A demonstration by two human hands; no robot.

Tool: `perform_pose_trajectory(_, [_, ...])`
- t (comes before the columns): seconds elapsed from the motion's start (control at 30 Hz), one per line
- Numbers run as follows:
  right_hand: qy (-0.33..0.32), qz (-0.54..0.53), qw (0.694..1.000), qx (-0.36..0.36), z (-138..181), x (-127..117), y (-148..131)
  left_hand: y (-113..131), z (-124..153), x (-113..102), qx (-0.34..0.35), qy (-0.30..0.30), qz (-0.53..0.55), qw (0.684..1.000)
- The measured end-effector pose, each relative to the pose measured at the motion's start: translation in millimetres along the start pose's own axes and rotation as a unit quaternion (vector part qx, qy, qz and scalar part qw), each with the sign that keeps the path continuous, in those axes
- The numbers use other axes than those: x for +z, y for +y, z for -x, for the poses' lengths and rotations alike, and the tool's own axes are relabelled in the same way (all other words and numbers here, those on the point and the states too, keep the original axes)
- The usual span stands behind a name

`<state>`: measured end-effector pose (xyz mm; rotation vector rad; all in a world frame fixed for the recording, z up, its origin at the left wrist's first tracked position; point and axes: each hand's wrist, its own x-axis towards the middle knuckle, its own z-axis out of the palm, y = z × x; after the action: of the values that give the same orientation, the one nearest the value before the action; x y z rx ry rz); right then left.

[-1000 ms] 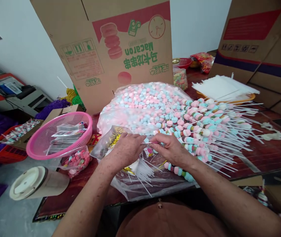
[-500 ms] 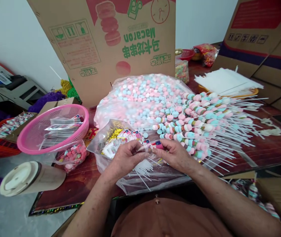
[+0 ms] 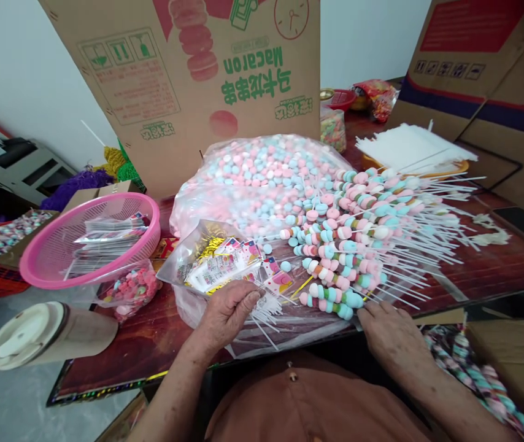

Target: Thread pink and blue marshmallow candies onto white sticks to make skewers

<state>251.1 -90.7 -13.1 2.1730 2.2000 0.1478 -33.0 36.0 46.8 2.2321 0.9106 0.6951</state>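
My left hand (image 3: pixel 232 313) is closed, thumb against fingers, at the lower corner of a clear printed wrapper (image 3: pixel 278 275). Close by, an open plastic bag (image 3: pixel 177 276) holds more wrappers and gold twist ties (image 3: pixel 215 247). White sticks (image 3: pixel 269 310) lie just right of my left fingertips. On the right, my right hand (image 3: pixel 395 334) is closed at the stick end of a pink, blue and white marshmallow skewer (image 3: pixel 331 306) near the table's front edge. The fingertips are partly hidden. Many other marshmallow skewers (image 3: pixel 377 215) are piled beyond it.
A big bag of loose marshmallows (image 3: pixel 262 166) stands before a tall carton (image 3: pixel 207 135). To the left are a pink basket (image 3: pixel 29 264) of wrappers, a bag of red candies (image 3: pixel 133 288) and a lidded cup (image 3: pixel 54 334). White sticks (image 3: pixel 413 147) fill a tray behind the skewers.
My hands have parted. The right hand moved right and down from the wrapper to the skewers by the front edge; the left stays at the wrapper. The view shifted slightly.
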Motion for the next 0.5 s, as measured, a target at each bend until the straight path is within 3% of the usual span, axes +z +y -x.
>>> perform_pose_trajectory(0.1, [0.051, -0.108, 0.991, -0.056, -3, -1, 9, 4, 1, -7, 0.039, -0.010, -0.033, 0.999])
perform_pose_trajectory(0.2, [0.165, -0.242, 0.953, -0.080, -5, -21, 24, 8, 2, -12, 0.056, -0.025, -0.056, 0.997])
perform_pose_trajectory(0.3, [0.253, -0.255, 0.930, -0.070, -8, -42, 27, 12, 1, -13, 0.065, -0.030, -0.071, 0.995])
perform_pose_trajectory(0.5, [0.256, -0.203, 0.936, -0.131, -9, -46, 22, 14, -2, -20, 0.069, -0.031, -0.088, 0.993])
